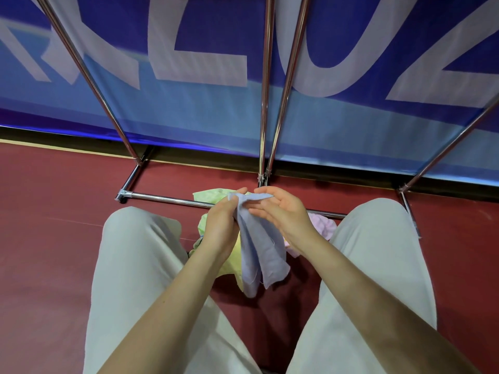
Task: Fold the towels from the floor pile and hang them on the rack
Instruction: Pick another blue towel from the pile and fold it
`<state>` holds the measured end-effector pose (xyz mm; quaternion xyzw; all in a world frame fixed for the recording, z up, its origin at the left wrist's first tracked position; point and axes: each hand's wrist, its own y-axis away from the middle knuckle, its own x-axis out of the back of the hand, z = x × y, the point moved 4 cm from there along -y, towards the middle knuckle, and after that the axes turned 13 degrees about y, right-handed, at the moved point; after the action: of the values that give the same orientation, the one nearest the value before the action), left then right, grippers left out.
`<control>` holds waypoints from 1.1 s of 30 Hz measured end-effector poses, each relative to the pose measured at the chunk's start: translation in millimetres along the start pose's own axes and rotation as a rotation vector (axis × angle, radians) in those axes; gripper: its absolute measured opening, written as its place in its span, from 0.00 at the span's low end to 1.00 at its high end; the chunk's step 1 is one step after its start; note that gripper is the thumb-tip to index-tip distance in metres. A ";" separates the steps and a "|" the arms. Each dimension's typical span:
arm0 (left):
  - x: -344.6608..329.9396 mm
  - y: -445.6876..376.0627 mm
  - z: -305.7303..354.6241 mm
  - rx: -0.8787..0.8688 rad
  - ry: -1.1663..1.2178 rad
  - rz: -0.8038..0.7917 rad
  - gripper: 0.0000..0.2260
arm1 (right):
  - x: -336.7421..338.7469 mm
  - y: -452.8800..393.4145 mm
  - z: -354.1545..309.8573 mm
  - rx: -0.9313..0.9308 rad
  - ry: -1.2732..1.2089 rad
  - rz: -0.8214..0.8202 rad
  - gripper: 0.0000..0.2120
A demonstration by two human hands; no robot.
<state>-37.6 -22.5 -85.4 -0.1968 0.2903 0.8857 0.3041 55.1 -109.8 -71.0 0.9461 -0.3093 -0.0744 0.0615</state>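
A light blue towel [259, 244] hangs bunched between my knees, held up at its top edge. My left hand [220, 225] grips the towel's upper left part with curled fingers. My right hand [280, 211] pinches the top edge between thumb and fingers, palm turned toward me. Below the hands lies the floor pile: a yellow-green towel [213, 197] and a pink towel [325, 225], partly hidden by my hands and legs. The chrome rack [264, 103] stands just beyond, its base bar [167, 197] on the floor.
My two knees in light trousers [135, 260] flank the pile. A blue banner with large white letters [189, 109] stands behind the rack. Slanted rack legs [89, 76] rise left and right. The floor [54, 211] is dark red.
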 end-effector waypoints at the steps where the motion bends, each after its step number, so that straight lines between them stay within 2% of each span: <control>1: 2.0 0.1 0.5 -0.017 -0.008 0.010 0.11 | 0.1 -0.8 -1.5 0.011 0.031 0.006 0.10; 7: 0.6 7.6 -1.5 -0.078 -0.045 0.096 0.12 | 5.5 -4.9 -3.3 0.057 0.271 0.096 0.10; 12: -7.3 12.4 -2.9 0.000 0.092 0.015 0.13 | 7.1 0.7 -3.4 0.082 0.322 0.058 0.11; 18: -10.7 12.2 -4.8 0.004 0.063 0.001 0.10 | 14.7 3.8 -4.6 0.106 0.380 0.064 0.09; 21: -12.9 12.8 -8.1 -0.013 0.034 0.015 0.10 | 17.8 6.1 -4.6 0.122 0.496 0.060 0.09; 23: -10.3 10.0 -10.5 -0.031 -0.013 0.040 0.11 | 21.9 7.7 -5.0 0.198 0.635 0.139 0.11; 25: -10.9 9.9 -11.7 -0.061 -0.033 0.050 0.10 | 24.9 9.6 -8.3 0.307 0.714 0.214 0.06; 27: -11.4 9.8 -13.9 -0.086 -0.044 0.058 0.10 | 28.2 10.5 -8.5 0.330 0.674 0.227 0.04; 30: -13.1 11.2 -16.3 -0.112 -0.063 0.050 0.10 | 28.9 11.8 -5.1 0.224 0.553 0.180 0.06; 33: -15.7 14.7 -20.7 -0.115 -0.022 0.040 0.10 | 23.2 13.4 -2.3 0.207 0.543 0.155 0.07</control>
<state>-32.1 -51.7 -87.0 -0.1984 0.2394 0.9090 0.2775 66.3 -134.2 -68.9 0.9061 -0.3590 0.2182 0.0506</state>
